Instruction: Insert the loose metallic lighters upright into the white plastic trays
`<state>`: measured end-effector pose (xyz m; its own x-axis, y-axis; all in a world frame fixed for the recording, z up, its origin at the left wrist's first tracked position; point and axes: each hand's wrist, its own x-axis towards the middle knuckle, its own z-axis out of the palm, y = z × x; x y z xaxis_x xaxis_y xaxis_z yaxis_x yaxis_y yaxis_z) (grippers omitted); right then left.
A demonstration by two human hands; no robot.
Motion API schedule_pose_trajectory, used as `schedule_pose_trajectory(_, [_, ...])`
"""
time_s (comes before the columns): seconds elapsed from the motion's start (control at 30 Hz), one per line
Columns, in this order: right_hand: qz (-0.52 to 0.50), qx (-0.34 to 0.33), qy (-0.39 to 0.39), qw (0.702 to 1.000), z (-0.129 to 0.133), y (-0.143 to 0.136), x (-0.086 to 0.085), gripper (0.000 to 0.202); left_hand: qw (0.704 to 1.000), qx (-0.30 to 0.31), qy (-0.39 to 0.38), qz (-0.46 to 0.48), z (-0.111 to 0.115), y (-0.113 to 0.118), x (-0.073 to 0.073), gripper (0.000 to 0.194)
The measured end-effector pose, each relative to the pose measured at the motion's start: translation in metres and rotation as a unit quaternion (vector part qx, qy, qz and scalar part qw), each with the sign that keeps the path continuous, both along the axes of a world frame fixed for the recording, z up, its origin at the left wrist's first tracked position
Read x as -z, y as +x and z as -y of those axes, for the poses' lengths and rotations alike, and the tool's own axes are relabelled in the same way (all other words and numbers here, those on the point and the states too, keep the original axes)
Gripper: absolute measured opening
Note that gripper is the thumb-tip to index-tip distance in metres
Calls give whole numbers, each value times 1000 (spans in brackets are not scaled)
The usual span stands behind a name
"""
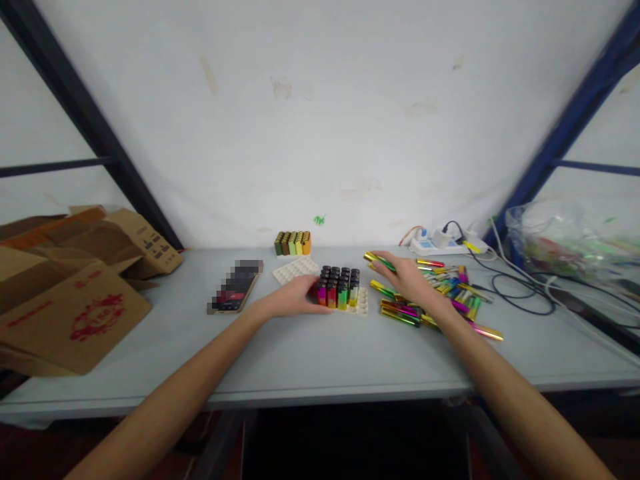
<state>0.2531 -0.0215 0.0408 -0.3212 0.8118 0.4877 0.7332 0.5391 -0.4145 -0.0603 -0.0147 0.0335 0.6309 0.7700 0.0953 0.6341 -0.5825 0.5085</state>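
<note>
Head view, left hand: my left hand [295,298] lies low on the table [310,353], fingers curled loosely against the left edge of the white tray [361,305]; it braces the tray and pinches nothing that I can see.
Head view, right hand: my right hand [407,279] reaches over the pile of metallic sleeves [440,293], fingers stretched forward and close together, with one green-gold sleeve [379,261] lying along the fingertips; whether it is really gripped I cannot tell.
Head view, tray: it stands at the middle of the table between my two hands, holding a block of upright lighters [339,287] with black tops; the right-hand end shows bare white.
Head view, surroundings: an empty tray [295,269] and a row of lighters [293,243] sit behind, a phone [234,288] to the left, cardboard boxes [75,280] far left, a power strip [440,241] with cables and a plastic bag [570,237] to the right.
Doing it well: I judge the tray should stay pinned by my left hand, and one sleeve lifted clear of the pile by its end, so neighbours do not drag along or roll off.
Risk: a knock to the block could topple the standing lighters.
</note>
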Motion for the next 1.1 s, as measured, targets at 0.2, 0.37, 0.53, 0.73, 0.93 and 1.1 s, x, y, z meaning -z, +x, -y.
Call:
schedule_pose_trajectory(0.2, [-151,-22,-41,987,1,-4,-2,40,1000,-7,11,3,-1,0,2,58])
schedule_pose_trajectory(0.37, [-171,-45,-43,983,2,-7,-4,53,1000,-9,5,7,-1,-1,3,57])
schedule_pose_trajectory(0.53, [-187,-98,-94,973,12,-15,-9,44,1000,-12,16,-4,-2,-1,4,58])
schedule_pose_trajectory(0.73, [-269,-156,-179,933,19,-23,-9,36,1000,-5,6,0,-1,-1,2,56])
schedule_pose_trajectory(0.93, [-357,-161,-328,860,15,-28,-7,55,1000,-1,14,9,0,0,0,59])
schedule_pose_trajectory(1.1, [-387,-151,-363,834,11,-30,0,47,1000,-10,4,-6,-1,-2,3,61])
